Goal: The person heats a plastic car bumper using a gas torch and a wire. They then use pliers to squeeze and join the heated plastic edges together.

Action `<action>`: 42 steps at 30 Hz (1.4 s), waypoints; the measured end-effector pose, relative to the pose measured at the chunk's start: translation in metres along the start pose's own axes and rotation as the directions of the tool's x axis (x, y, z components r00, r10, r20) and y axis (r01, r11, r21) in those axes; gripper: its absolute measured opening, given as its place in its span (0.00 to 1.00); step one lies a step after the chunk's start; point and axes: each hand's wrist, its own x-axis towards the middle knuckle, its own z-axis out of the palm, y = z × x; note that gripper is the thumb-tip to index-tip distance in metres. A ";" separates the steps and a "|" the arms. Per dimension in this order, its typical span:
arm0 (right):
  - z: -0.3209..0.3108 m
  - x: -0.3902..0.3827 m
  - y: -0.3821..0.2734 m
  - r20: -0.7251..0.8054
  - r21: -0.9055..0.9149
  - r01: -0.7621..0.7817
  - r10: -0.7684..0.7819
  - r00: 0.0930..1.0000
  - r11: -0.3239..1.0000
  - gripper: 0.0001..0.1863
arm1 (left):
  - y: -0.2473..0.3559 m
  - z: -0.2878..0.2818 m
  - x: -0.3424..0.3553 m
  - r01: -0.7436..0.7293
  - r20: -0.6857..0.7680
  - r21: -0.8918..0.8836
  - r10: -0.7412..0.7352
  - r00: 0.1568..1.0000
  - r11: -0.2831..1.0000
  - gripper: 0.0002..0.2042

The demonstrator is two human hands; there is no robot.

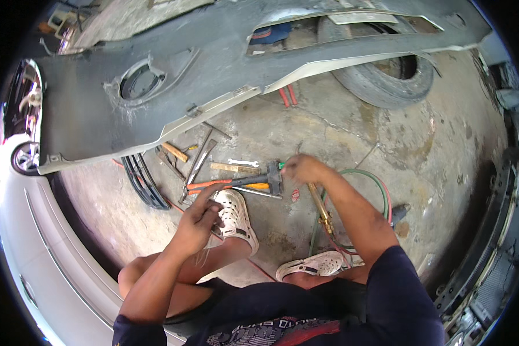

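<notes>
My left hand (199, 222) is curled around a small dark object in front of my left knee, just beside my white clog (234, 214); what the object is I cannot tell. My right hand (301, 169) reaches out over the concrete floor with closed fingers pinching a thin green-tipped tool near the head of a hammer (273, 177). Below that wrist lies a brass welding torch (320, 211) with green and red hoses (368, 176) looping off to the right. Orange-handled pliers (213, 185) and a wrench (242, 162) lie among the loose tools.
A large grey car bumper (213, 69) spans the upper view, propped above the floor. A tyre (386, 75) lies behind it at upper right. A silver car body (34, 242) curves along the left. Black trim strips (141, 181) and car parts (490, 230) lie on both sides.
</notes>
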 end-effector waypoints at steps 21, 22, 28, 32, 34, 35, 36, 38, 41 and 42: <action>-0.047 0.169 -0.026 -0.637 -0.484 -0.287 -0.109 0.763 0.827 0.29 | -0.107 0.023 -0.072 0.222 -0.108 -0.178 -0.243 0.964 0.959 0.32; -0.039 0.169 -0.038 -0.673 -0.518 -0.248 -0.211 0.709 0.818 0.29 | -0.108 0.023 -0.077 0.208 -0.123 -0.151 -0.228 0.966 0.966 0.31; -0.086 0.225 0.004 -0.729 -0.207 -0.044 -0.125 0.673 0.977 0.20 | -0.084 0.041 -0.053 0.237 -0.077 -0.320 -0.274 0.959 0.917 0.29; -0.052 0.185 0.025 -0.832 -0.247 -0.090 -0.164 0.529 0.965 0.17 | -0.112 0.049 -0.052 0.248 -0.124 -0.220 -0.279 0.952 0.943 0.34; -0.049 0.152 0.037 -0.790 -0.423 -0.195 -0.254 0.558 0.885 0.14 | -0.122 0.050 -0.053 0.159 -0.114 -0.256 -0.193 0.975 0.953 0.33; -0.042 0.133 0.048 -0.782 -0.411 -0.230 -0.212 0.587 0.882 0.14 | -0.119 0.051 -0.053 0.182 -0.134 -0.222 -0.215 0.968 0.958 0.33; -0.035 0.115 0.062 -0.775 -0.400 -0.269 -0.166 0.610 0.876 0.15 | -0.113 0.053 -0.052 0.201 -0.148 -0.188 -0.230 0.962 0.961 0.33; -0.019 0.076 0.089 -0.759 -0.375 -0.356 -0.063 0.648 0.856 0.16 | -0.105 0.054 -0.047 0.217 -0.134 -0.150 -0.237 0.962 0.965 0.33; 0.012 0.042 0.099 -0.869 -0.120 -0.397 0.098 0.485 0.910 0.31 | -0.096 0.056 -0.040 0.194 -0.116 -0.108 -0.206 0.972 0.975 0.34; 0.017 0.036 0.079 -0.889 -0.056 -0.371 0.123 0.440 0.927 0.34 | -0.096 0.055 -0.041 0.177 -0.104 -0.130 -0.191 0.976 0.976 0.34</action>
